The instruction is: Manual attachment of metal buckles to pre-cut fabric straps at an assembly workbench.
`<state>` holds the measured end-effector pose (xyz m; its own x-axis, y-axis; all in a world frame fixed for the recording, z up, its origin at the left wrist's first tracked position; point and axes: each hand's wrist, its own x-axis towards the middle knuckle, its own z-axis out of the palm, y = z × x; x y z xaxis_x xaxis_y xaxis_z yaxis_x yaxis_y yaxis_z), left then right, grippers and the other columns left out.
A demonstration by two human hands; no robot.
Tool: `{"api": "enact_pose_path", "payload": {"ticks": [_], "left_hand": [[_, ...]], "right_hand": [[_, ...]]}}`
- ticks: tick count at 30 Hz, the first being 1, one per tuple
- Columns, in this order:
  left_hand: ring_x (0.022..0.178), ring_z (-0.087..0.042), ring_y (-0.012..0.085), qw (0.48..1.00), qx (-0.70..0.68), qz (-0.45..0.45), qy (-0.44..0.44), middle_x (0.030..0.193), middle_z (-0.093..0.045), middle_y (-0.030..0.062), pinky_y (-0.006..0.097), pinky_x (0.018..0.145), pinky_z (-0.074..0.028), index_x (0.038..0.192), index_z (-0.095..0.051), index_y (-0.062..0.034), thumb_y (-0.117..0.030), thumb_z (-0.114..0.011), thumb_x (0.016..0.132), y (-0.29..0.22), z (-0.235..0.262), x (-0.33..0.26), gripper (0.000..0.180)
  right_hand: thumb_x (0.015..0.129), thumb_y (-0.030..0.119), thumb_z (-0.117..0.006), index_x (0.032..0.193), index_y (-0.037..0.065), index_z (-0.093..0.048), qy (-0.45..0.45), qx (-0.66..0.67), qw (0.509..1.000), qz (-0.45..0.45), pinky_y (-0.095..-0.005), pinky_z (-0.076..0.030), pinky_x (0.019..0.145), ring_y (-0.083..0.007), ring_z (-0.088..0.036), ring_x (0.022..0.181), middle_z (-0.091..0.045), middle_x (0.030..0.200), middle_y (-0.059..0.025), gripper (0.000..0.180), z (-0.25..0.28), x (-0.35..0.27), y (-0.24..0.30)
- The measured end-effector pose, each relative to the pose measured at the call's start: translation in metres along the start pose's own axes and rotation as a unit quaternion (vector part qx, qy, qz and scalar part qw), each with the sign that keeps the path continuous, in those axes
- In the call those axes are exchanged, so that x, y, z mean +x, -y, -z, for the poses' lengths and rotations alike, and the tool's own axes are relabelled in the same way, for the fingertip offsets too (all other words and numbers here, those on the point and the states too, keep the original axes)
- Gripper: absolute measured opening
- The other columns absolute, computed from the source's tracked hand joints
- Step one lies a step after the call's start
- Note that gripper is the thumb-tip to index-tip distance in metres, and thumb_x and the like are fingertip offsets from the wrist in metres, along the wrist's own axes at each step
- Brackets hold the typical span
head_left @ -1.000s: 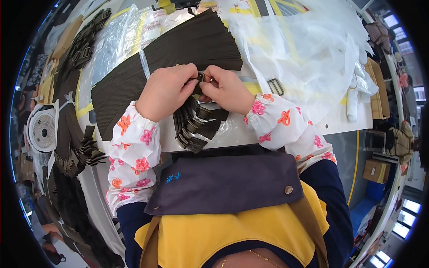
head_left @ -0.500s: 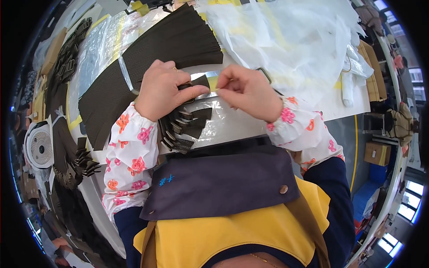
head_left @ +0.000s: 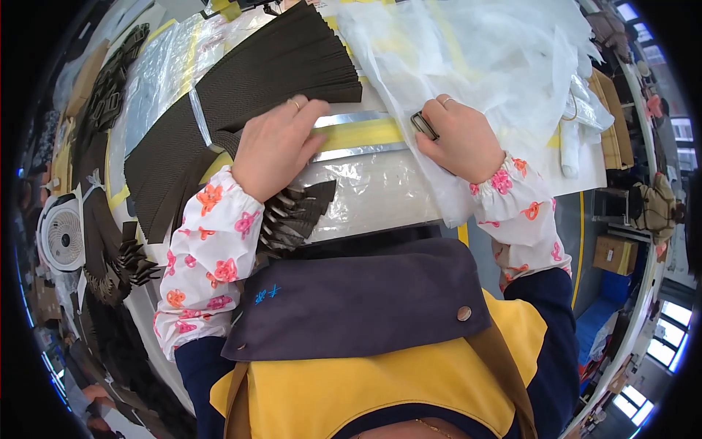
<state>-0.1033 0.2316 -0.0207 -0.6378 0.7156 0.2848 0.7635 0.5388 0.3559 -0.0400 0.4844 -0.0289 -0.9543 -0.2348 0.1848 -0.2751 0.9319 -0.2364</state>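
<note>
My right hand (head_left: 461,139) is closed on a dark metal rectangular buckle (head_left: 425,126), pinched over the edge of the white sheeting. My left hand (head_left: 280,143) hovers between two groups of dark brown textured strips, thumb and forefinger bent but apart; its palm side is hidden. Beyond it fans a large bundle of strips (head_left: 270,62), bound by a clear band (head_left: 201,121). Just below its wrist lies a pile of short strips with metal buckles (head_left: 289,216), partly covered by my sleeve. Between my hands runs yellow tape (head_left: 362,135) edged with shiny metal strips.
Translucent white sheeting (head_left: 475,66) spreads over the right of the table. More dark strips with buckles (head_left: 121,80) hang at the far left, above a white fan (head_left: 62,233). Cardboard boxes (head_left: 614,252) stand on the right.
My hands have parted: the left drew back leftward, while the right went right to the buckle and gripped it. The dark strip between them no longer covers the yellow tape.
</note>
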Motion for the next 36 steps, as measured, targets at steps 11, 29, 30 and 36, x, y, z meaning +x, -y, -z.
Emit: {"api": "enact_pose_path", "payload": {"ticks": [11,29,30,36], "left_hand": [[0.083,-0.050,0.0226,0.989,0.122,-0.041,-0.070,0.089,-0.052,0.0051,0.032,0.070,-0.039,0.095,-0.056,-0.0073,-0.007,-0.065,0.067,0.000,-0.005,0.008,0.030],[0.064,-0.052,0.0129,0.953,-0.294,0.069,-0.014,0.072,-0.058,0.0077,0.024,0.061,-0.043,0.092,-0.054,-0.0004,-0.010,-0.052,0.086,0.011,0.011,0.009,0.012],[0.064,-0.052,0.0121,0.949,-0.310,0.058,-0.004,0.072,-0.057,0.0067,0.024,0.061,-0.043,0.091,-0.054,-0.0002,-0.010,-0.051,0.086,0.011,0.010,0.009,0.012],[0.073,-0.049,0.0086,0.927,-0.367,0.063,0.046,0.078,-0.055,0.0042,0.023,0.067,-0.041,0.092,-0.053,-0.0014,-0.013,-0.047,0.089,0.020,0.011,0.005,0.014]], "right_hand": [[0.088,0.017,-0.052,0.088,-0.002,-0.056,0.014,0.513,0.834,-0.201,-0.0208,-0.048,0.055,-0.0094,-0.058,0.060,-0.061,0.074,-0.0063,0.019,0.019,0.014,-0.016],[0.080,0.009,-0.060,0.087,-0.003,-0.059,0.168,0.534,0.827,-0.059,-0.0197,-0.041,0.057,-0.0062,-0.048,0.060,-0.055,0.071,-0.0006,0.014,0.014,0.037,0.026],[0.080,0.009,-0.060,0.087,-0.003,-0.059,0.169,0.533,0.827,-0.057,-0.0197,-0.041,0.057,-0.0062,-0.048,0.060,-0.055,0.071,-0.0006,0.014,0.014,0.041,0.027],[0.086,0.013,-0.052,0.092,-0.002,-0.053,0.242,0.641,0.727,-0.046,-0.0201,-0.044,0.054,-0.0097,-0.055,0.060,-0.056,0.071,-0.0035,0.017,-0.013,0.061,0.040]]}}
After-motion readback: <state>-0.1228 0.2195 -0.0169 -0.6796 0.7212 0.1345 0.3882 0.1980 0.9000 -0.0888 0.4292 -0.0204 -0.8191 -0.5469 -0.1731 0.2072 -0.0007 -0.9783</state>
